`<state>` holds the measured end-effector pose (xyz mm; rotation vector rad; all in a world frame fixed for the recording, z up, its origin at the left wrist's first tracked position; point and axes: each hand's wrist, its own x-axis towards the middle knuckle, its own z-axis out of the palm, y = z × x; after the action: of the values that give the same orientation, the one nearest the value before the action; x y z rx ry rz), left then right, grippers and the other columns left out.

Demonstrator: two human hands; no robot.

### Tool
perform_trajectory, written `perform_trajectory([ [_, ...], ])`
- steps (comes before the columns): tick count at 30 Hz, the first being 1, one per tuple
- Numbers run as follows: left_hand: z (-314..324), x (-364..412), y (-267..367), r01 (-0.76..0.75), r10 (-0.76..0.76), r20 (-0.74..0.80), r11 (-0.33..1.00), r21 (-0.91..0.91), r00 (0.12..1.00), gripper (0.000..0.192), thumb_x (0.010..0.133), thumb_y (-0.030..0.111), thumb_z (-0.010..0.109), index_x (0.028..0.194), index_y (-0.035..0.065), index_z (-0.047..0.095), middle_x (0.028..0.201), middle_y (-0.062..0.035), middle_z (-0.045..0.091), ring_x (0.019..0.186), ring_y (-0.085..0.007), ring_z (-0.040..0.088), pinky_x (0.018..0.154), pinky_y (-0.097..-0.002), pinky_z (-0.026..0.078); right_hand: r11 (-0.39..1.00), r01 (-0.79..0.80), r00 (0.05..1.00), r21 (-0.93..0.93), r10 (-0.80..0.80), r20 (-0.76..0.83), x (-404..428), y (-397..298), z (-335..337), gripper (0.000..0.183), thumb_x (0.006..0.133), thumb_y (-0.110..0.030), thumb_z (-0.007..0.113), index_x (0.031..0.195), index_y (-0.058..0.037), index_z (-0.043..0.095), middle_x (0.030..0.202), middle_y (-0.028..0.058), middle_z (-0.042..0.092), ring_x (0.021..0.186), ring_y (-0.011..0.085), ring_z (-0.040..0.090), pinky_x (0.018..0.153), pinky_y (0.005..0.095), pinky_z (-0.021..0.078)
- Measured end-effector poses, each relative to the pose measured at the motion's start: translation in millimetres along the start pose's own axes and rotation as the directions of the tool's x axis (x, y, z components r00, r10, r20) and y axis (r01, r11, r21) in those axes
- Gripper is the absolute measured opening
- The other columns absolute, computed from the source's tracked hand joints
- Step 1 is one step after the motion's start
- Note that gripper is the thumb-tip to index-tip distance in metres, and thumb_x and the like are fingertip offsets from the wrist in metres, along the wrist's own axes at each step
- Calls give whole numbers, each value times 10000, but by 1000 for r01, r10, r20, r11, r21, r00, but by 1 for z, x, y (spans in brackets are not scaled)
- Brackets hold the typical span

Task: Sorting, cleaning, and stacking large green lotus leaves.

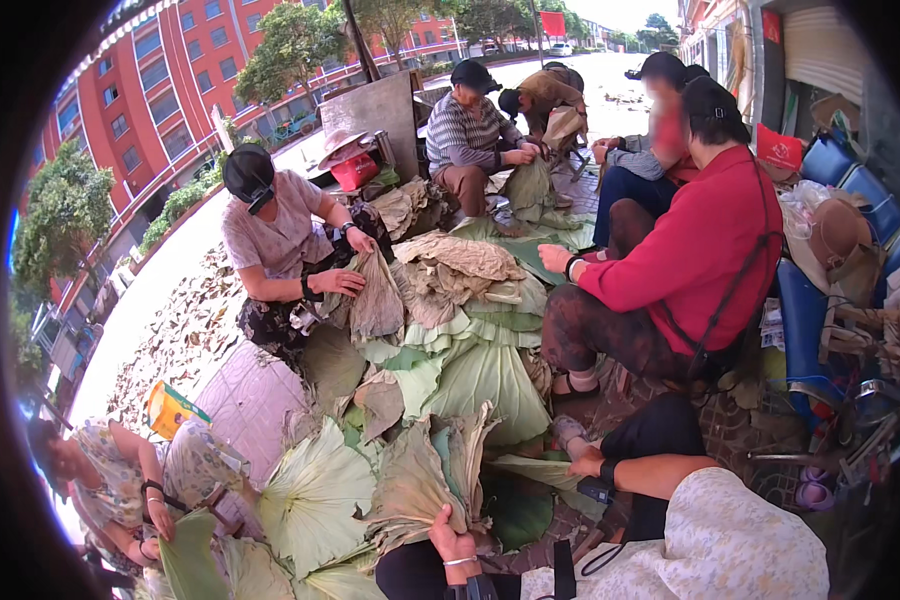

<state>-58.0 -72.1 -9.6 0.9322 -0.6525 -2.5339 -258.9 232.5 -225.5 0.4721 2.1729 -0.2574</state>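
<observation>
My left hand (pixel 452 534), with a bangle at the wrist, grips the gathered lower end of a bundle of dried lotus leaves (pixel 412 484), which fans upward, brown with a greenish leaf among them. My right hand (pixel 586 460), in a dark wrist strap, holds the edge of a pale green lotus leaf (pixel 532 471) low beside my knee. A darker green leaf (pixel 521 514) lies on the paving between my hands. Left of the bundle rests a broad, yellowish-green leaf (pixel 319 499). Beyond it rises a stack of pale green leaves (pixel 487 382).
Several people sit around the leaf pile, handling leaves; one in a red top (pixel 690 247) is close ahead on the right. Brown dried leaves (pixel 457 262) top the pile. Blue chairs (pixel 810 330) stand at right. A yellow bag (pixel 172 411) lies at left.
</observation>
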Motion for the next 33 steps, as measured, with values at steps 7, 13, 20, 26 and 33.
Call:
perform_trajectory([
  [7,-37,-10,13,-74,72,-80,997,-30,994,324,732,-2,598,1038,-73,519,953,-119,591,838,-253,592,777,-373,492,129,655,673,745,-549,-496,-158,-38,-39,155,635,-99,705,766,-36,649,722,60,619,712,169,592,638,288,454],
  [13,-16,-16,9,-21,22,-41,999,43,999,309,735,1,593,1033,-47,530,943,-118,607,833,-270,606,778,-382,508,-92,670,660,736,-381,-648,-175,-51,-97,194,663,-67,632,846,-2,618,759,23,605,708,117,552,660,263,436],
  [20,-29,-24,11,14,-9,-63,997,74,998,458,718,-39,597,1151,-58,448,1015,-136,564,838,-286,594,749,-430,516,110,994,51,-4,-493,-868,-280,-92,-174,181,742,-109,516,902,-26,539,774,135,556,713,232,549,675,316,431],
  [26,-32,-20,-4,2,0,-18,992,123,1000,443,704,-62,610,1129,-31,493,1033,-112,574,864,-250,578,752,-352,497,-55,947,-303,-316,-473,-827,-376,-126,-195,197,818,-75,495,1011,-33,510,907,168,585,839,338,575,706,346,456],
  [33,-16,-40,-7,-62,48,63,967,248,997,289,741,-46,585,1027,-35,542,917,-92,610,790,-222,616,683,-329,527,-285,813,-513,-507,-763,-394,-388,-136,-45,246,745,-34,535,990,-50,517,963,116,581,876,299,562,736,374,418],
])
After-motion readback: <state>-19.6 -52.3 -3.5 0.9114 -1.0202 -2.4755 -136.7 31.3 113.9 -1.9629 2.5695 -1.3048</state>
